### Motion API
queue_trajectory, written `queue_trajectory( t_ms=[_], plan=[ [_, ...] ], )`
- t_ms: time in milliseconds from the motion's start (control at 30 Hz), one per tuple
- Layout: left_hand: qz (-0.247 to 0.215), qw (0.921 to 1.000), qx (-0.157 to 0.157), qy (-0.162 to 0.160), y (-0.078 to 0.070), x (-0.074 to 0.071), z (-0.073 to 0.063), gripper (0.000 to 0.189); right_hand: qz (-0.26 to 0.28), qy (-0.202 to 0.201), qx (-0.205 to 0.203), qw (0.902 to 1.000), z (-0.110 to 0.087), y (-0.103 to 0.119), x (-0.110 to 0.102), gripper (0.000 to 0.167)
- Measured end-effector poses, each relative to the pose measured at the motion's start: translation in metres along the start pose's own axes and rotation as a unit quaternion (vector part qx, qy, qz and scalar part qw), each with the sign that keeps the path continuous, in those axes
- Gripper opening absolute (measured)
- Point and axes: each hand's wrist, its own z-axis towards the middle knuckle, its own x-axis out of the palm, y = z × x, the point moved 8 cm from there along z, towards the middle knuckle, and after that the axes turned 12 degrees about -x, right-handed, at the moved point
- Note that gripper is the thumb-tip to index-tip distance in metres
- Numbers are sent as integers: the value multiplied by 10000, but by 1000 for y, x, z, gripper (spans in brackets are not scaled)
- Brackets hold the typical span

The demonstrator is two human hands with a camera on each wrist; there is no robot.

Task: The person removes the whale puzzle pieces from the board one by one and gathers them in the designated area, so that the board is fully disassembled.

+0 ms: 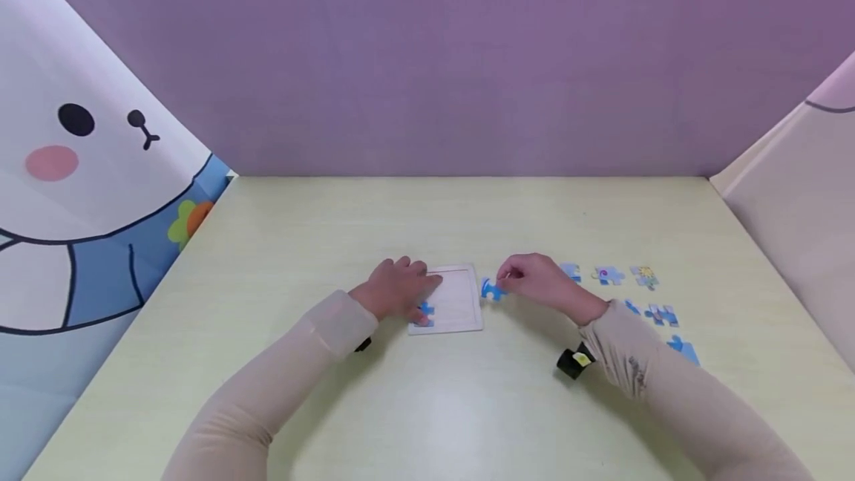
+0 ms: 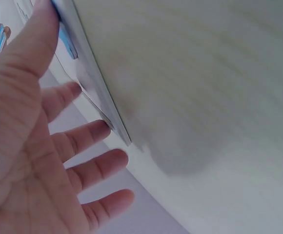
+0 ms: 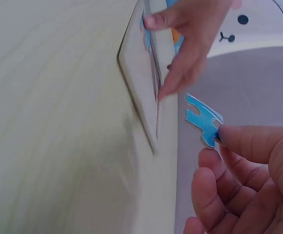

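Observation:
A square white puzzle frame (image 1: pixel 473 310) lies on the table in front of the person. My left hand (image 1: pixel 398 289) reaches over its left side with fingers spread, the thumb on a blue puzzle piece (image 1: pixel 425 321) in the frame's near left corner. To the right of the frame, my right hand (image 1: pixel 537 280) pinches another blue puzzle piece (image 3: pixel 202 119) between thumb and fingers, held above the table. In the left wrist view, the left fingertips (image 2: pixel 100 127) lie along the frame's edge.
Several loose puzzle pieces, among them one with a yellow flower (image 1: pixel 645 276) and one with a purple swirl (image 1: pixel 608 275), lie to the right, partly behind the right forearm. A purple backdrop (image 1: pixel 467 65) rises behind the table (image 1: pixel 300 228).

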Motion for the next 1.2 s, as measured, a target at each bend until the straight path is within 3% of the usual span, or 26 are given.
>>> queue_trajectory(
  t_ms=[167,400,667,967,1200],
  plan=[
    [-48,9999,131,-46,-5,1,2,66,-174,-145,-24,9997,-19,-11,-17,9],
    [269,9995,130,45,-7,3,5,70,-367,-340,89,9987,-42,-27,-39,9],
    [2,9997,125,186,-4,6,4,73,-446,-341,458,9974,-59,-46,-55,13],
    [7,9991,434,-7,-7,2,8,67,-626,-510,584,9950,-78,-61,-68,16],
    [-145,9983,537,187,-8,3,7,76,-635,-553,624,9945,-86,-62,-74,15]
  ],
)
